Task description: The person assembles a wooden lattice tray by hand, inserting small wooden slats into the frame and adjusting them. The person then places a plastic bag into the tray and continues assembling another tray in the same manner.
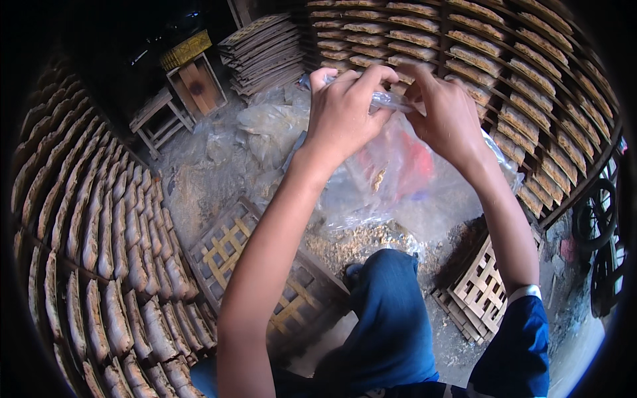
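Note:
Both arms reach forward over a large clear plastic bag (358, 202), its gathered edge stretched between my hands. My left hand (342, 113) is closed on that edge, fingers bent over it. My right hand (443, 111) pinches the same edge a little to the right, its fingertips slightly blurred. Something red (415, 166) shows at the bag, inside or behind the film; I cannot tell which. A small pale crumb-like piece (379, 179) clings to the plastic. Crumbly beige bits (352, 245) lie on the floor at the bag's near side.
Racks of stacked trays with brownish slabs rise at left (99, 232) and right (517, 86). Crumpled plastic sheets (265, 126) cover the floor ahead. Woven bamboo trays lie near left (229, 249) and near right (481, 292). A wooden stool (159, 119) stands far left.

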A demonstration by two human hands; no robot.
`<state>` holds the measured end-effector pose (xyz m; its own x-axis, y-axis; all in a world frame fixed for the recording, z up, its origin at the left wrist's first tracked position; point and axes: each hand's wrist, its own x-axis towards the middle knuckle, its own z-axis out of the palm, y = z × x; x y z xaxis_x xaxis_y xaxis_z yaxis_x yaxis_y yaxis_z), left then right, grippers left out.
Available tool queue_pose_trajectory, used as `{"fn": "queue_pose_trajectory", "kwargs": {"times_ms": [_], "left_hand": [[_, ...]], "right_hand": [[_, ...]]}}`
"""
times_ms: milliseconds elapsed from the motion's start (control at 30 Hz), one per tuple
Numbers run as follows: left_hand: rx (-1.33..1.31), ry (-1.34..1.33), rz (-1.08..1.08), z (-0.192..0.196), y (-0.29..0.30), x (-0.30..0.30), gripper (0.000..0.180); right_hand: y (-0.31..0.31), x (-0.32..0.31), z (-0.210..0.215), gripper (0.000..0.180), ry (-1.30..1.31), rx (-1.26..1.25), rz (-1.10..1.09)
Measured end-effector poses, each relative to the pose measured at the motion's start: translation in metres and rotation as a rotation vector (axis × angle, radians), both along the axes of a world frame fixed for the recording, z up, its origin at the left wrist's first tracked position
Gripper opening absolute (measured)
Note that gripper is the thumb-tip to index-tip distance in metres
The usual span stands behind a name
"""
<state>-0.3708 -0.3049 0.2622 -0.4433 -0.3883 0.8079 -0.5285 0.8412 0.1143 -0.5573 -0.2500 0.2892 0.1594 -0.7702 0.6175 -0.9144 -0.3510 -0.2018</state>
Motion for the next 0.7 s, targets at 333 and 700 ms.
{"fn": "queue_pose_trajectory", "kwargs": {"times_ms": [333, 700], "left_hand": [[0.789, 0.54, -0.283, -0.115, -0.013, 0.023, 0.069], [0.57, 0.37, -0.217, -0.114, -0.029, 0.01, 0.024]], "right_hand": [[0.001, -0.005, 0.024, 0.028, -0.047, -0.189, 0.333], [0.004, -0.014, 0.04, 0.022, 0.002, -0.156, 0.261]]}}
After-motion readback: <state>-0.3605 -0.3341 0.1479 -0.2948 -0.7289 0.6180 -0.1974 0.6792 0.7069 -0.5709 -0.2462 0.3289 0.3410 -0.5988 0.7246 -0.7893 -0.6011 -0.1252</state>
